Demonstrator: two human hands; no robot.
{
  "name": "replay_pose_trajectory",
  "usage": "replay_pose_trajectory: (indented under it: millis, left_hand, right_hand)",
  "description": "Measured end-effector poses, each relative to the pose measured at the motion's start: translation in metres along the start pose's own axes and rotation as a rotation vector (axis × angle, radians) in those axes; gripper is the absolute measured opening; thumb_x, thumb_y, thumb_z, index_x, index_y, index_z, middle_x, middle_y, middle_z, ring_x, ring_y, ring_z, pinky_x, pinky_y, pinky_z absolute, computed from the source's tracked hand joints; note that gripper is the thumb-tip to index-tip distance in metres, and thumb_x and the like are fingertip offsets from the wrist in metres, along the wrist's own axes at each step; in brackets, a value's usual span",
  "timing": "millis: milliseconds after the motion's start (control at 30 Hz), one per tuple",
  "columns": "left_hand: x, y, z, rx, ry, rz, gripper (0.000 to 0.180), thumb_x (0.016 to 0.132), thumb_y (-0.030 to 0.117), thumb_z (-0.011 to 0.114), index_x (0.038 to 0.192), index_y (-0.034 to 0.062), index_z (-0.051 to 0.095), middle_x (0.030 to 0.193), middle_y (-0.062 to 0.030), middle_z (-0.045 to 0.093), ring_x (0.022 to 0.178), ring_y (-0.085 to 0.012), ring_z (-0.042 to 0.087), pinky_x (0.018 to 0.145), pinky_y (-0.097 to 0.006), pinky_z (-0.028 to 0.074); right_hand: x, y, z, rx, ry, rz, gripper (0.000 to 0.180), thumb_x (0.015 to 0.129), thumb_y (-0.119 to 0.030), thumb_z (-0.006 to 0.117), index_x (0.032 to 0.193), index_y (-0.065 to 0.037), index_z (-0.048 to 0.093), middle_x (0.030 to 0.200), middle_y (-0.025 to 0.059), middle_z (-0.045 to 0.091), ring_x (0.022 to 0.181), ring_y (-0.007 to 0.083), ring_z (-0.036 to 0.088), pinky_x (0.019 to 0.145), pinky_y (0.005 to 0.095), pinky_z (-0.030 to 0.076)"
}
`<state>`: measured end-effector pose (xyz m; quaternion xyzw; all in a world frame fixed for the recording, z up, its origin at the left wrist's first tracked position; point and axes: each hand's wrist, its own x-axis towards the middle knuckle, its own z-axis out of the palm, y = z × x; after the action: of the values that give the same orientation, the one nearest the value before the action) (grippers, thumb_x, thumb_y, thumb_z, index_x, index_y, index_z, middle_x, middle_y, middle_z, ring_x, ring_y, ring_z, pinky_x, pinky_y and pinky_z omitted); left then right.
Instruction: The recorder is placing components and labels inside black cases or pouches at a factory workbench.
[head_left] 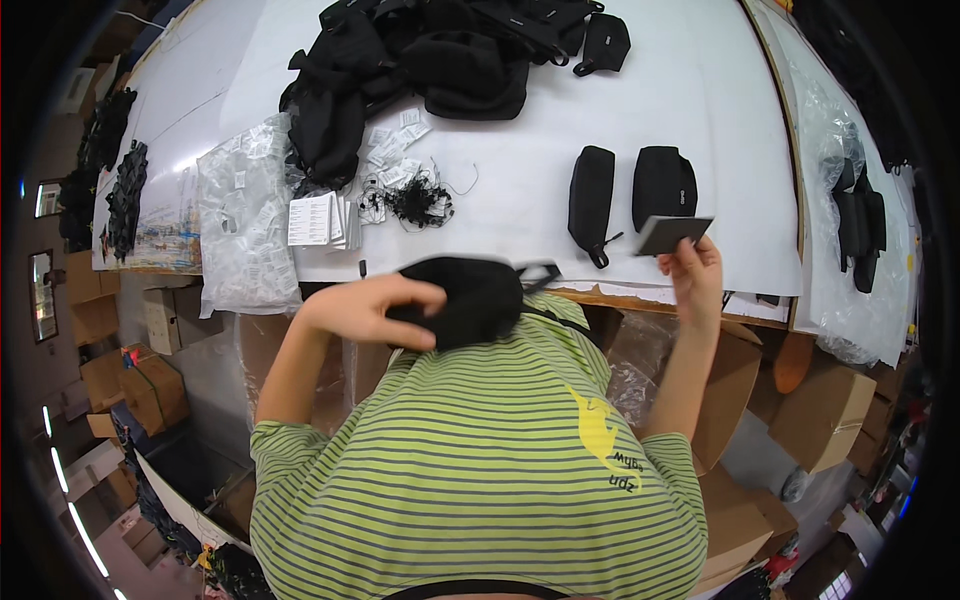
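My left hand (372, 308) grips a small black pouch (470, 298) against my chest, just below the table's front edge. My right hand (692, 270) is raised beside it, pinching a dark grey card (671, 233) between the fingertips. On the white table (520, 160) just beyond that hand lie two finished black pouches (591, 198) (664, 185) side by side. I wear a green striped shirt, which fills the lower part of the view.
A heap of black pouches (440, 60) lies at the back of the table. Left of centre are a clear bag of small packets (245, 225), a stack of white tags (312, 220) and a tangle of black strings (415, 200). Cardboard boxes (820, 415) stand below the table.
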<state>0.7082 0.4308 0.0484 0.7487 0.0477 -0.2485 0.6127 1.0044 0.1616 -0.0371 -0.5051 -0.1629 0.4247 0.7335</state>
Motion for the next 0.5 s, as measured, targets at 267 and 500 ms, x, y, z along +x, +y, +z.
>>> replay_pose_trajectory:
  millis: [267, 500]
  left_hand:
    - [0.016, 0.029, 0.013, -0.029, -0.090, -0.017, 0.027, 0.085, 0.022, 0.060, 0.091, -0.0047, 0.056, 0.079, -0.0119, 0.058, 0.070, -0.0233, 0.054, 0.066, -0.031, 0.043]
    - [0.020, 0.031, 0.013, 0.054, -0.208, 0.154, 0.025, 0.089, 0.018, 0.054, 0.091, -0.0061, 0.060, 0.096, -0.0116, 0.057, 0.079, -0.0258, 0.057, 0.072, -0.032, 0.045]
  right_hand:
    - [0.008, 0.034, 0.142, 1.052, -0.063, 0.416, 0.026, 0.091, -0.026, 0.043, 0.088, -0.005, 0.057, 0.066, 0.0015, 0.036, 0.062, 0.0138, 0.035, 0.057, 0.0246, 0.032]
    - [0.010, 0.018, 0.153, 0.603, -0.210, 0.558, 0.039, 0.094, -0.041, 0.044, 0.072, -0.010, 0.050, 0.047, -0.0045, 0.029, 0.041, 0.0060, 0.021, 0.040, 0.0230, 0.017]
